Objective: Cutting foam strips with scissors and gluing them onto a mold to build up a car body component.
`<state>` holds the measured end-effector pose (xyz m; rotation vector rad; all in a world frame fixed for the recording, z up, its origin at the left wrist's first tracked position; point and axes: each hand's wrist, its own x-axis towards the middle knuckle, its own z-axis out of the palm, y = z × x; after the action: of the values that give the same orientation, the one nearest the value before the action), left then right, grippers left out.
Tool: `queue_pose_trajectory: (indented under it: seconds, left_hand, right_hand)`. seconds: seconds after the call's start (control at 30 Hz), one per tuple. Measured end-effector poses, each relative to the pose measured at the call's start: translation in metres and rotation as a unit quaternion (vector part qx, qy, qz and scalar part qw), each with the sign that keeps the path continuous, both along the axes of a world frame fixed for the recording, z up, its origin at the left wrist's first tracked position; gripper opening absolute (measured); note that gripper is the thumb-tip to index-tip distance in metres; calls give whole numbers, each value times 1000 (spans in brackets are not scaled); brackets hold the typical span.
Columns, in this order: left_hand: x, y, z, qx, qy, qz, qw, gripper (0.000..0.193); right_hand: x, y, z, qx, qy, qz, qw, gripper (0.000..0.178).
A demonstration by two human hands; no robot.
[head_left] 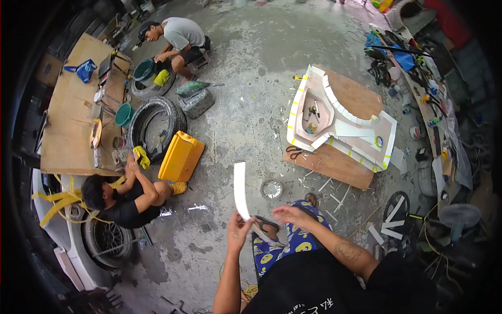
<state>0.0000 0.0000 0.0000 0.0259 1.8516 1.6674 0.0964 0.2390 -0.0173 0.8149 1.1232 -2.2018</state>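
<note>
A white curved strip (240, 188), perhaps card or foam, stands up from my left hand (239, 230), which pinches its lower end between thumb and fingers. My right hand (293, 215) is over my lap, apart from the strip, its fingers loosely stretched toward the left and nothing visible in them. Ahead to the right lies a large pinkish panel (361, 134), edged with white strips and short yellow tape pieces. A roll of tape (378, 140) rests on it. Scissors (294, 152) lie by its near left corner.
Plywood boards (334, 170) lie under the panel. Near my feet are a round tin (271, 189) and white offcuts (340, 201). To the left are a yellow case (181, 157), tires (157, 123) and two people (183, 39) crouching or sitting. A fan (459, 214) stands at right.
</note>
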Motion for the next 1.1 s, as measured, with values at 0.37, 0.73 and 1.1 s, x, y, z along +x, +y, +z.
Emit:
queue_pose_trajectory:
  seconds: [0.37,0.73,1.1]
  left_hand:
    - [-123,-1,47,81,-127,100,984,29]
    - [-266,73,-3,126,-291,83,945,29]
    - [-352,168,-50,-7,-339,-113,934,28]
  right_hand:
    - [-84,-87,15,286,256,31,923,24]
    - [-110,50,-11,126,37,-200,971,33]
    - [-145,59,-69,71,-93,-672,731,25]
